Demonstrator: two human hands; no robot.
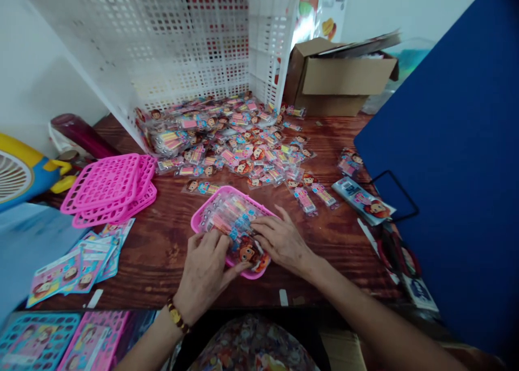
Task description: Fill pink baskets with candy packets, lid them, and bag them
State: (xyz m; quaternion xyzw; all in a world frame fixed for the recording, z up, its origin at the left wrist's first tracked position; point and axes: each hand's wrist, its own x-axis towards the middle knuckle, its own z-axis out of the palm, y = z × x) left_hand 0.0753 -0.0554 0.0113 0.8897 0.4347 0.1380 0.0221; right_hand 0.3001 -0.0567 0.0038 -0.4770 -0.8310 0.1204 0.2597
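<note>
Packets (pixel 232 215) in pink tray (pixel 201 215), left hand (pixel 205 271) curled on them — perhaps pinching one — right hand (pixel 281 242) flat, fingers spread.

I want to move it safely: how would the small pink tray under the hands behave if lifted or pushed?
The pink tray looks like thin plastic, so probably light and slightly bendy. The glossy packets heaped in it seem loose and may slide out if it tilts. Flat on the wooden table, it should slide, not roll.
</note>
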